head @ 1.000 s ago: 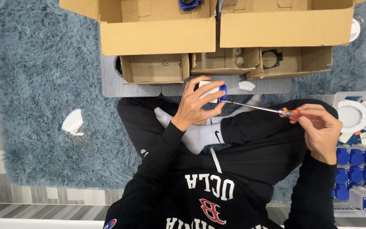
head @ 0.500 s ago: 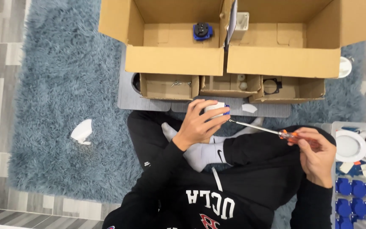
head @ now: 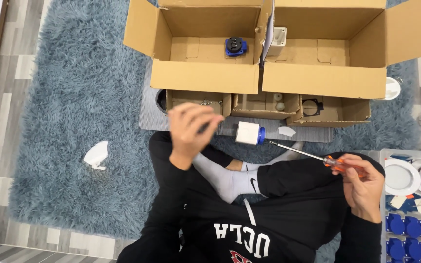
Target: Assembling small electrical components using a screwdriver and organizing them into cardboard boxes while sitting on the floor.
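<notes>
Two bare hands are seen above crossed legs in black trousers and grey socks (head: 230,180), the person being seated on a shaggy blue rug (head: 74,97). Nearest the body, the right hand (head: 364,187) is closed around the orange handle of a long-shafted screwdriver (head: 313,157), which is held low over the knee with its thin shaft pointed left toward a small white cylindrical part with a blue end (head: 249,133); that part is left lying on its side just beyond the feet, at the edge of a grey mat (head: 147,114), untouched by either hand. The left hand (head: 191,129) is raised further forward and is blurred; its fingers are curled loosely, and whether anything small is pinched in them cannot be told. At the right edge, a tray (head: 382,160) of white discs and blue caps is kept within easy reach (presumably as stock). Beyond the mat, three small open cartons (head: 249,104) are lined up as sorting bins, and behind them two large cardboard boxes (head: 205,78) stand open, a blue-and-black component (head: 236,46) resting in the left one.
</notes>
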